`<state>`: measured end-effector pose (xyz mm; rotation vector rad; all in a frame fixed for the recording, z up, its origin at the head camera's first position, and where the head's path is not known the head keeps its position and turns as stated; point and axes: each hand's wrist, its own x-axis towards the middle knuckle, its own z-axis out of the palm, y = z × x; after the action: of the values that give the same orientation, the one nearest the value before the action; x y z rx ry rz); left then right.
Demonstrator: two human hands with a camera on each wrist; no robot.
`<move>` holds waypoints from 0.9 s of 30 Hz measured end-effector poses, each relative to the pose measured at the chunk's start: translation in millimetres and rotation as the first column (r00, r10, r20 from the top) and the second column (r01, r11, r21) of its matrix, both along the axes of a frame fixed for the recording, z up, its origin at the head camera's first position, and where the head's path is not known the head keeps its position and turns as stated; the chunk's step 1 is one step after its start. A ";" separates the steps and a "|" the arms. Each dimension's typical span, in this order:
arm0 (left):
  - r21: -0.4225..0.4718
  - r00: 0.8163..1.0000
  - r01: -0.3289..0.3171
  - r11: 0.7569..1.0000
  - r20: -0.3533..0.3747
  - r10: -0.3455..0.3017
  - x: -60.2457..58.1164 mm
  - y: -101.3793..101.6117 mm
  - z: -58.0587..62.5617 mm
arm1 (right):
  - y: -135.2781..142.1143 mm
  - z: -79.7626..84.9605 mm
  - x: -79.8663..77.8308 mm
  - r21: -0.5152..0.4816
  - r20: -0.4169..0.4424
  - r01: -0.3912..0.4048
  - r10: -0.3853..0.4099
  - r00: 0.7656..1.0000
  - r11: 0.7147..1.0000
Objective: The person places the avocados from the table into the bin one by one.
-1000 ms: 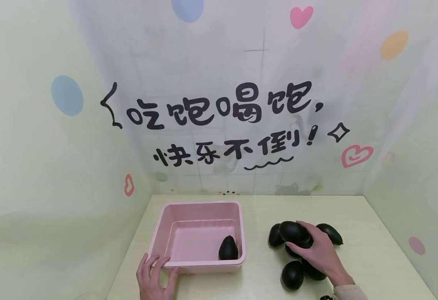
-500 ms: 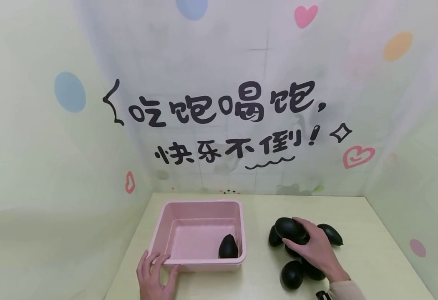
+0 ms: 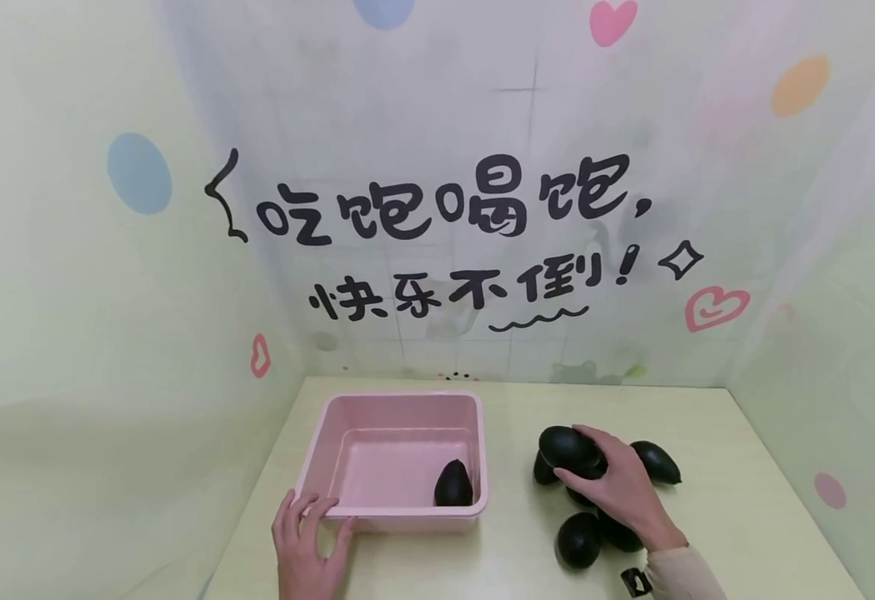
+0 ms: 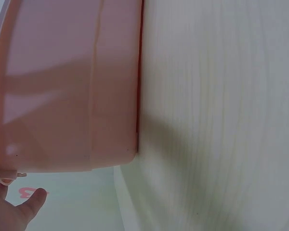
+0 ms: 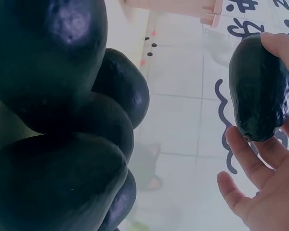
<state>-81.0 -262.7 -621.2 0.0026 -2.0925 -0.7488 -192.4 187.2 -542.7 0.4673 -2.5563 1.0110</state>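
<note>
My right hand (image 3: 621,483) grips a dark avocado (image 3: 568,447), lifted above the pile. In the right wrist view this avocado (image 5: 260,89) hangs between thumb and fingers, stem end down. Beneath and around lie several more dark avocados, one round (image 3: 578,540) in front and one (image 3: 657,462) behind the hand; part of the pile is hidden by the hand. A pink plastic bin (image 3: 400,512) stands on the left with one avocado (image 3: 453,483) in its front right corner. My left hand (image 3: 306,542) holds the bin's front left rim, fingers over the edge and thumb at the front.
Everything stands on a pale wood-grain table (image 3: 512,550). A printed curtain (image 3: 437,100) with lettering closes off the back and both sides. A small black item (image 3: 636,582) sits by the right cuff.
The right hand has raised its avocado slightly and moved it a little left, away from the pile. The left hand keeps its place on the bin.
</note>
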 end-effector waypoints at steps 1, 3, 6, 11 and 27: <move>-0.006 1.000 0.005 1.000 -0.011 -0.005 -0.9 -0.8 0.3 | -0.7 0.5 -0.7 0.004 -0.005 -0.003 0.003 1.000 1.000; -0.014 1.000 0.010 1.000 -0.024 -0.011 -2.2 -1.9 0.5 | -2.1 1.2 -2.3 0.007 -0.003 -0.007 0.007 1.000 1.000; -0.009 1.000 0.011 1.000 -0.022 -0.011 -2.1 -2.3 0.8 | -5.0 3.7 -3.5 0.006 0.014 -0.015 0.015 1.000 1.000; 0.002 1.000 0.014 1.000 -0.021 -0.013 -1.3 -1.7 0.9 | -12.8 10.0 -5.3 0.000 0.031 -0.039 0.039 0.999 0.999; 0.039 0.999 -0.008 0.999 0.042 0.006 0.2 3.3 6.6 | -45.7 25.0 -9.8 0.025 -0.001 -0.178 0.178 0.984 0.984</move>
<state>-80.9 -259.4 -614.6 0.0476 -2.1161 -0.7915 -202.2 141.5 -517.7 0.7145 -2.5621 1.0377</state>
